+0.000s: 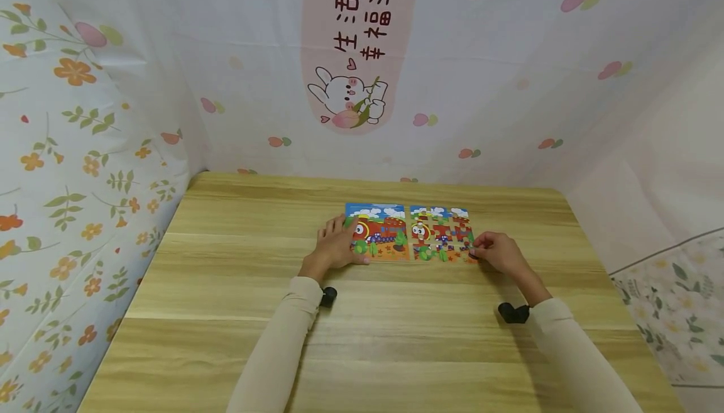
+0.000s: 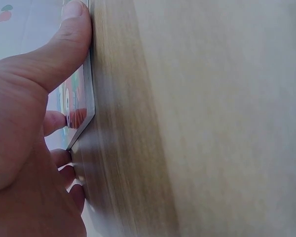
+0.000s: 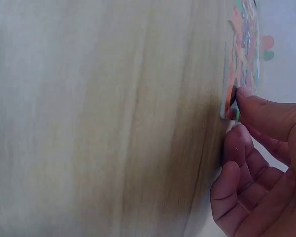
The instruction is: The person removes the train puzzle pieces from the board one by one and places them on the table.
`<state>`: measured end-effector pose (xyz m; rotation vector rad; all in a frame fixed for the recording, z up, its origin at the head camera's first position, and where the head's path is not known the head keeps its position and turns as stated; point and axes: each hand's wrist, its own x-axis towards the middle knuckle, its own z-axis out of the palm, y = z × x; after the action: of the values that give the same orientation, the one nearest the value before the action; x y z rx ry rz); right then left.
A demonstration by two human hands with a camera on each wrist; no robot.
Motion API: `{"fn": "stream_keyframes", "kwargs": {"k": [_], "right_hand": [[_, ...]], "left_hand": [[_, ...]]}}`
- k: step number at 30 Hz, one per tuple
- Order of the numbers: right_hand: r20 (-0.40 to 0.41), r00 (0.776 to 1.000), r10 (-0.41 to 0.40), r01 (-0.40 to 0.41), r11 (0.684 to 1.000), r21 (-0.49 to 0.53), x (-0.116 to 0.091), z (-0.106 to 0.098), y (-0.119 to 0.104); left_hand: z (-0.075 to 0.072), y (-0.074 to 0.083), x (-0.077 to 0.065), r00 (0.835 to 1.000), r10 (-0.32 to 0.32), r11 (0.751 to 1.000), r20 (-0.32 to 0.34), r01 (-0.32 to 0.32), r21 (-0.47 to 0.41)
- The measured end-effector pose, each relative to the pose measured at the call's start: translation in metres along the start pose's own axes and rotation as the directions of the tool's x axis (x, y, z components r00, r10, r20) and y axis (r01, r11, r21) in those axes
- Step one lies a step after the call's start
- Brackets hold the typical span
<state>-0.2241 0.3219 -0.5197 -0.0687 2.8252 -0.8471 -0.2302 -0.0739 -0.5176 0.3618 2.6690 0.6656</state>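
Note:
On the wooden table [image 1: 396,331] lie two pictures of a red train side by side. The left one is a whole picture board [image 1: 384,214]; the right one is a jigsaw puzzle [image 1: 435,233] of several pieces with gaps between them. My left hand [image 1: 335,246] holds the board at its near left corner. In the left wrist view the thumb [image 2: 71,37] lies along its near edge, the other fingers at its side. My right hand [image 1: 500,253] pinches a corner puzzle piece [image 3: 231,101] at the near right of the jigsaw, thumb on top, partly covering it.
A white cloth with fruit prints and a rabbit drawing [image 1: 351,99] hangs behind the table's far edge. A flowered cloth [image 1: 85,180] hangs at the left. Each wrist bears a black camera mount [image 1: 513,312].

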Motion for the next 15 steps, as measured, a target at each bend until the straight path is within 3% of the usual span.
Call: {"fn": "stream_keyframes", "kwargs": {"k": [15], "right_hand": [[0.012, 1.0, -0.001, 0.001, 1.0, -0.009, -0.001, -0.0012, -0.0032]], "left_hand": [[-0.0006, 0.0008, -0.0001, 1.0, -0.001, 1.0, -0.003, 0.001, 0.003]]}}
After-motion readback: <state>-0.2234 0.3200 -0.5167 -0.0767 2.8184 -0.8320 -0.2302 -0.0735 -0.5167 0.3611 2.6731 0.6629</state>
